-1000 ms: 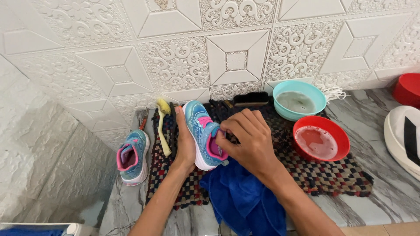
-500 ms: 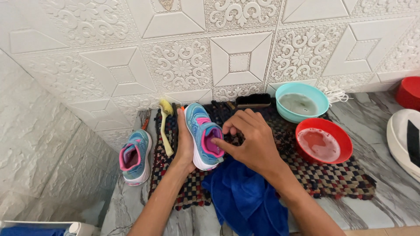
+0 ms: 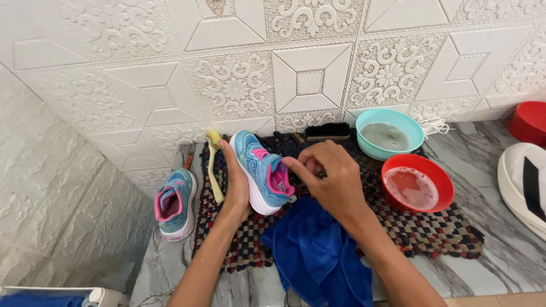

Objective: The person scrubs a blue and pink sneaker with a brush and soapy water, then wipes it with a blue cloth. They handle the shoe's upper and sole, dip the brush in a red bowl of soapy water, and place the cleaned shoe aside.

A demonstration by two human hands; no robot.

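On the checkered mat (image 3: pixel 432 236), left hand (image 3: pixel 236 182) gripped the blue-pink sneaker (image 3: pixel 263 170); right hand (image 3: pixel 333 176) pinched its tongue. Blue cloth (image 3: pixel 318 256) at 6 o'clock.

Mesh-fabric blue sneaker (image 3: pixel 259 167), fluffy blue cloth (image 3: pixel 318 256), woven checked mat (image 3: pixel 432 230), glossy plastic red bowl (image 3: pixel 446 190)

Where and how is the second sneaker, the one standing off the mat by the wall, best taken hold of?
Probably at the heel and collar of the second sneaker. It stands upright on its sole with the pink-lined opening facing up and its near end towards the person, so coming from above and the near side lets the fingers hook inside. The left hand is nearer.
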